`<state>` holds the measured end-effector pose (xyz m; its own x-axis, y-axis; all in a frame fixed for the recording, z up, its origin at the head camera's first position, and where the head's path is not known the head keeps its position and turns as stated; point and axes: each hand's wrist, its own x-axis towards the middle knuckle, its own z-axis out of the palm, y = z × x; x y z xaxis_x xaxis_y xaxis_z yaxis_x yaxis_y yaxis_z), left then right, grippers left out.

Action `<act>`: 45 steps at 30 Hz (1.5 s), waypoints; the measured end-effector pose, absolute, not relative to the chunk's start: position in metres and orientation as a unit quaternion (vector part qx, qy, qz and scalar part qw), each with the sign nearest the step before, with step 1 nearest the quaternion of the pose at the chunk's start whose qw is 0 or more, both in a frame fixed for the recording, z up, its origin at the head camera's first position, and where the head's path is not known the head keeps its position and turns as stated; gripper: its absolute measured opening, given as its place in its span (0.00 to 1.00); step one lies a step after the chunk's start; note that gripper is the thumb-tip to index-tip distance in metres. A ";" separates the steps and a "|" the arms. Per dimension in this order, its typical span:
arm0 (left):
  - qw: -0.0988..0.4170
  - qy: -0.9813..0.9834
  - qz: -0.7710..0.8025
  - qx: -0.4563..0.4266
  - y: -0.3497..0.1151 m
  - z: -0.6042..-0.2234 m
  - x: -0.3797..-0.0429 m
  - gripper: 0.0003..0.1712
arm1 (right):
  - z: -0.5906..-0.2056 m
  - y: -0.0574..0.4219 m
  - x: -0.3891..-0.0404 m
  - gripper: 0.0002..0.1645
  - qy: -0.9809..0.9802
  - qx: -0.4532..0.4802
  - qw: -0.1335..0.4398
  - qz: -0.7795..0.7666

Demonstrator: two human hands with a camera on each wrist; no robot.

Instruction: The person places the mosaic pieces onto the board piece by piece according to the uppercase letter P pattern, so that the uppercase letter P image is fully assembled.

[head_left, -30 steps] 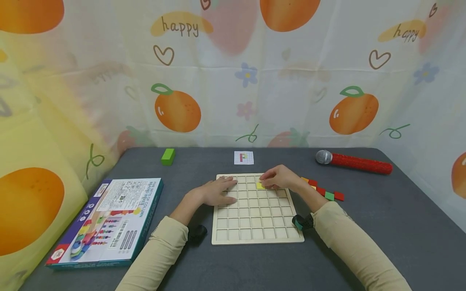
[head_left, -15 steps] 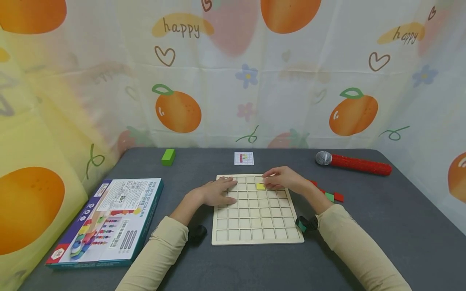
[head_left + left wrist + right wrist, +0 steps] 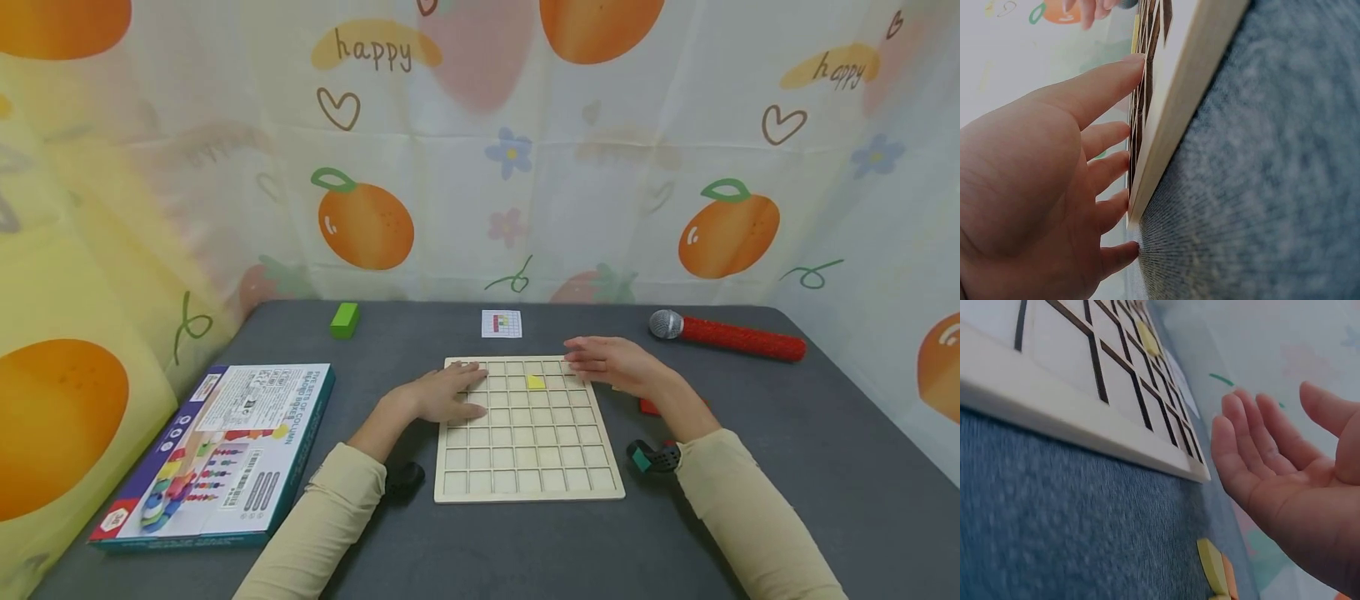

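The left hand lies with its fingers straight and spread over the left edge of the pale wooden grid board, thumb on the grid. The right hand holds nothing; its fingers are loosely bent, close together, the thumb apart, near the board's far right corner. A square yellow tile sits on the board, right of the middle, in the second row from the far edge. Whether it lies fully flush in its cell is too small to tell.

A tile like this would seat best if lowered flat, squared to the dark grid lines and pressed at its centre, with the left hand's flat hold keeping the board from sliding.

A small white card with a coloured grid lies just beyond the board's far edge, in easy sight. On the right, the forearm partly covers a red piece, and yellow and orange pieces lie beside the board's right edge, so a low wrist could nudge them. The red-handled microphone lies towards the table's far right corner, well apart from the board. The grey table offers open room before the board's near edge.
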<state>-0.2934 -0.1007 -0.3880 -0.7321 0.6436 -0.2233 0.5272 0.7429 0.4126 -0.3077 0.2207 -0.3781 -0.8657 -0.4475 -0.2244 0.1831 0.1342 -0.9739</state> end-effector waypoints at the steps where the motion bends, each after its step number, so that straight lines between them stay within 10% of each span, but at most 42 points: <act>1: 0.178 0.916 0.162 0.320 -0.101 -0.388 -0.294 0.40 | -0.378 0.223 -0.307 0.32 0.708 -0.093 0.241 -0.657; 29: 0.174 0.915 0.161 0.327 -0.101 -0.387 -0.292 0.40 | -0.386 0.278 -0.306 0.40 0.719 -0.068 0.136 -0.678; 45: 0.174 0.915 0.164 0.324 -0.100 -0.385 -0.290 0.40 | -0.386 0.289 -0.310 0.27 0.836 -0.126 0.150 -0.512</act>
<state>-0.2902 -0.1005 -0.3853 -0.7293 0.6508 -0.2114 0.5369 0.7358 0.4127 -0.3103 0.2887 -0.3863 -0.9235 -0.3637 -0.1218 -0.0568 0.4437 -0.8944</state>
